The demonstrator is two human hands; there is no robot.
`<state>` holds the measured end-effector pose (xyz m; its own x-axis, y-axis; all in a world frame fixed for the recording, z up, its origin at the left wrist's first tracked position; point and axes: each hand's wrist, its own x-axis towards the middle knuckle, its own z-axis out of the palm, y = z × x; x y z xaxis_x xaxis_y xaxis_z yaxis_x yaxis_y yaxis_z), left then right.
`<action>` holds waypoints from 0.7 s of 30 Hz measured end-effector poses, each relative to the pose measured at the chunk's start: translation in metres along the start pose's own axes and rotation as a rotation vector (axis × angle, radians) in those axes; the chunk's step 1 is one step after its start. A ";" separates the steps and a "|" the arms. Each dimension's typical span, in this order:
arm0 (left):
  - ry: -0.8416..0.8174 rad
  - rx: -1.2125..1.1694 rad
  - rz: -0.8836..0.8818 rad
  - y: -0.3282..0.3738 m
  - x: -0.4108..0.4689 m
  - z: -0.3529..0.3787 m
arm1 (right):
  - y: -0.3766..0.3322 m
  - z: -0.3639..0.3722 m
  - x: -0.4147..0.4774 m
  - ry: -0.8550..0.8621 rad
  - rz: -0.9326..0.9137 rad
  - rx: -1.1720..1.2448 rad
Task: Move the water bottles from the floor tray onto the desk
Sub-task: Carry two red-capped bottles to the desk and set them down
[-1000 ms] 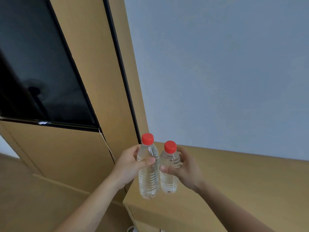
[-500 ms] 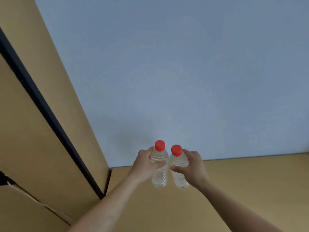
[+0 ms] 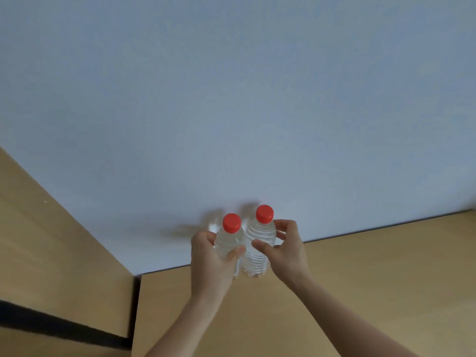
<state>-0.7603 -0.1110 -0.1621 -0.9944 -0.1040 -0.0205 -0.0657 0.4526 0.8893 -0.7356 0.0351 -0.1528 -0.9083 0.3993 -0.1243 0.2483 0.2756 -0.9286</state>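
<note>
Two clear water bottles with red caps stand upright side by side on the wooden desk (image 3: 360, 292), close to the back wall. My left hand (image 3: 210, 264) is wrapped around the left bottle (image 3: 229, 239). My right hand (image 3: 284, 251) holds the right bottle (image 3: 260, 240) between thumb and fingers. The bottles' bases rest at the desk surface near its far left corner. The floor tray is out of view.
A pale blue-grey wall (image 3: 231, 99) rises right behind the bottles. A tall wooden cabinet panel (image 3: 51, 253) with a black strip stands at the left, flush with the desk's left edge. Bare desk surface stretches to the right.
Both hands carried the bottles forward over the desk toward the wall and lowered them onto the surface. The view swung right, so the dark screen and cabinet slid out to the left.
</note>
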 end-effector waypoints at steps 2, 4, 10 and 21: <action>0.041 -0.012 0.010 -0.003 0.000 0.005 | 0.002 0.001 0.001 0.003 -0.007 -0.011; 0.054 -0.015 0.013 -0.008 -0.001 0.008 | 0.005 0.001 0.002 0.017 -0.014 -0.031; 0.225 0.028 0.227 0.006 -0.019 0.008 | -0.007 -0.010 -0.001 -0.096 -0.023 -0.117; -0.357 -0.163 0.535 0.156 -0.126 0.102 | 0.004 -0.219 -0.101 0.429 -0.002 0.197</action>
<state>-0.6540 0.0629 -0.0676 -0.8548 0.4106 0.3175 0.4298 0.2172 0.8764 -0.5693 0.1877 -0.0675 -0.6771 0.7359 -0.0049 0.1404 0.1226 -0.9825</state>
